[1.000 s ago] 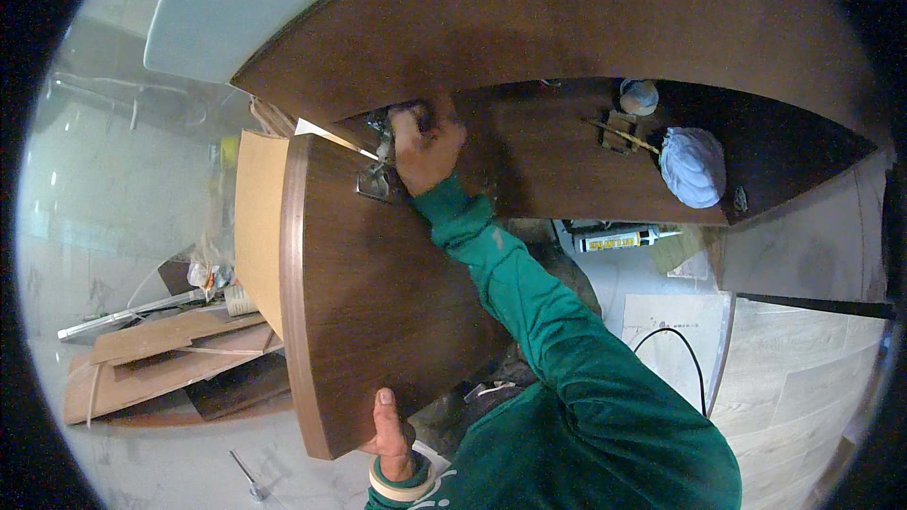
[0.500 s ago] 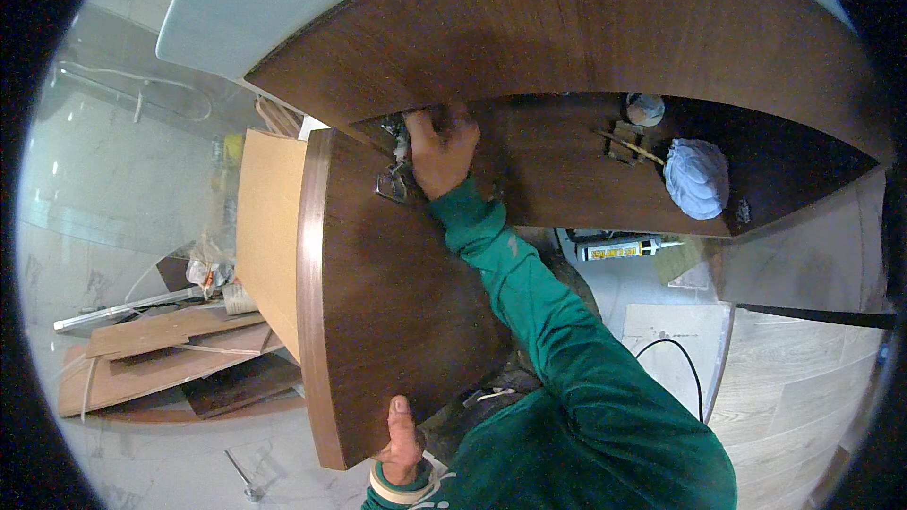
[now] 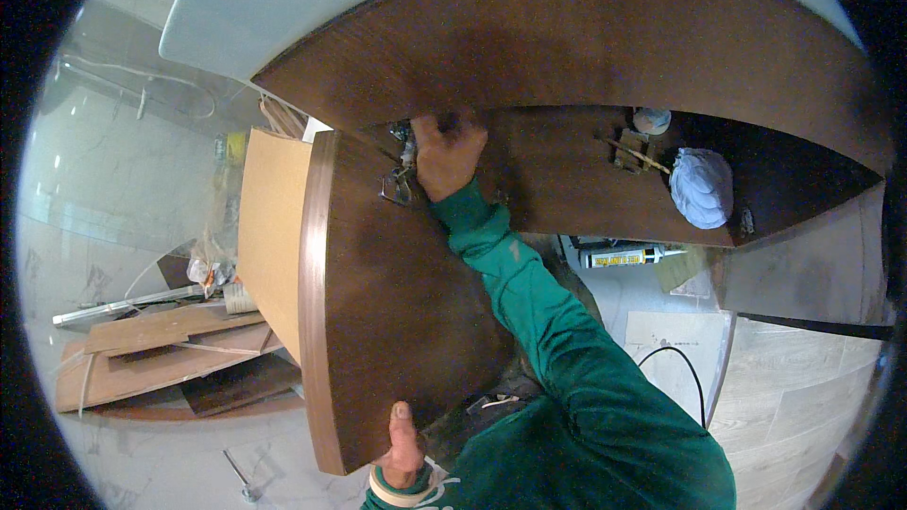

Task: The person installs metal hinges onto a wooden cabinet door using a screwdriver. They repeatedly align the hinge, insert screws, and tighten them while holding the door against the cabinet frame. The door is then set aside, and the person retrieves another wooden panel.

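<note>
A brown wood-grain cabinet door (image 3: 406,293) stands swung open beside the cabinet (image 3: 605,33). At the door's near end my left hand (image 3: 403,444) grips it, thumb flat on the inner face, its fingers hidden. My right hand (image 3: 449,156) reaches into the opening, fingers curled beside a metal hinge (image 3: 398,186) on the door's inner face. The fingertips are in shadow under the cabinet's front panel, so what they hold, if anything, is hidden.
On the cabinet's inner floor lie a crumpled pale-blue cloth (image 3: 701,189), a thin stick (image 3: 638,155) and a small round container (image 3: 652,120). A sealant tube (image 3: 619,257) lies below. Wood strips (image 3: 175,335) and a metal rod (image 3: 238,475) are at left.
The whole view has shifted slightly. My right hand remains at the hinge with its fingers curled, and my left hand keeps its hold on the door.
</note>
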`<state>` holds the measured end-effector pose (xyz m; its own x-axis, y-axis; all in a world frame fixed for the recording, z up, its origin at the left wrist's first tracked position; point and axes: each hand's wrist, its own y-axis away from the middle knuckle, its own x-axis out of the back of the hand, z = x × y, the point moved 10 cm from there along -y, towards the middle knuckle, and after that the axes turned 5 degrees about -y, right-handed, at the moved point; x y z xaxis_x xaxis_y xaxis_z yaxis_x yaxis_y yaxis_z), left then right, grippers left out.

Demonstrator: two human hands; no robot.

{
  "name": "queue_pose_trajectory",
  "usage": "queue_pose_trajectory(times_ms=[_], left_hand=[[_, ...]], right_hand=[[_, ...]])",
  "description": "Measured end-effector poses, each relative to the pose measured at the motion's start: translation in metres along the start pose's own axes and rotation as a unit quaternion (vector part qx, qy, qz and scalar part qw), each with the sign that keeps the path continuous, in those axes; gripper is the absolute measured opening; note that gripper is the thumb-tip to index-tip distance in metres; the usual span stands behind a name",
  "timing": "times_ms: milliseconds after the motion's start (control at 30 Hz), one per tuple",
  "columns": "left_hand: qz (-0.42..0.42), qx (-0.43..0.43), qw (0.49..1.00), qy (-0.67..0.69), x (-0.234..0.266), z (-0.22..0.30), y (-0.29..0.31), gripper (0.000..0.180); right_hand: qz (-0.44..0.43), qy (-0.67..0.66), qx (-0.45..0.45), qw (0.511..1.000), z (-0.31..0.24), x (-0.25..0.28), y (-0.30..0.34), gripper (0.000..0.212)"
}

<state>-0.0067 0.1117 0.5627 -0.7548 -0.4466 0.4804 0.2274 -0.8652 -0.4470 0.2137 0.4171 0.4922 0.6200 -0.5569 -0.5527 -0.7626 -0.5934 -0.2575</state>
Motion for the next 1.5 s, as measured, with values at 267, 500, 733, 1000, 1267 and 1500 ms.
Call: queue_pose_trajectory(times_ms=[267, 500, 733, 1000, 1267, 1500], left_hand=[[0.063, -0.078, 0.993, 0.058, 0.011, 0.003, -0.019, 0.067], [0.054, -0.163, 0.985, 0.027, -0.005, 0.006, -0.008, 0.114], [0.058, -0.199, 0.976, 0.068, -0.006, 0.011, -0.005, 0.109], [0.012, -0.102, 0.995, -0.015, -0.008, 0.014, -0.006, 0.095], [0.075, -0.177, 0.981, -0.031, -0.004, -0.003, 0.003, 0.116], [0.064, -0.171, 0.983, -0.012, -0.006, 0.01, 0.001, 0.119]], right_hand=[[-0.052, -0.063, -0.014, 0.997, -0.03, -0.003, -0.012, 0.018], [-0.067, 0.036, -0.11, 0.991, 0.037, -0.008, -0.013, 0.042], [-0.203, 0.479, 0.183, 0.834, 0.01, -0.004, -0.049, 0.048], [-0.214, 0.353, 0.222, 0.883, 0.013, -0.033, -0.078, 0.045], [-0.263, 0.304, 0.164, 0.901, 0.038, -0.061, -0.064, 0.042], [-0.317, 0.403, 0.193, 0.837, 0.002, -0.042, -0.053, 0.04]])
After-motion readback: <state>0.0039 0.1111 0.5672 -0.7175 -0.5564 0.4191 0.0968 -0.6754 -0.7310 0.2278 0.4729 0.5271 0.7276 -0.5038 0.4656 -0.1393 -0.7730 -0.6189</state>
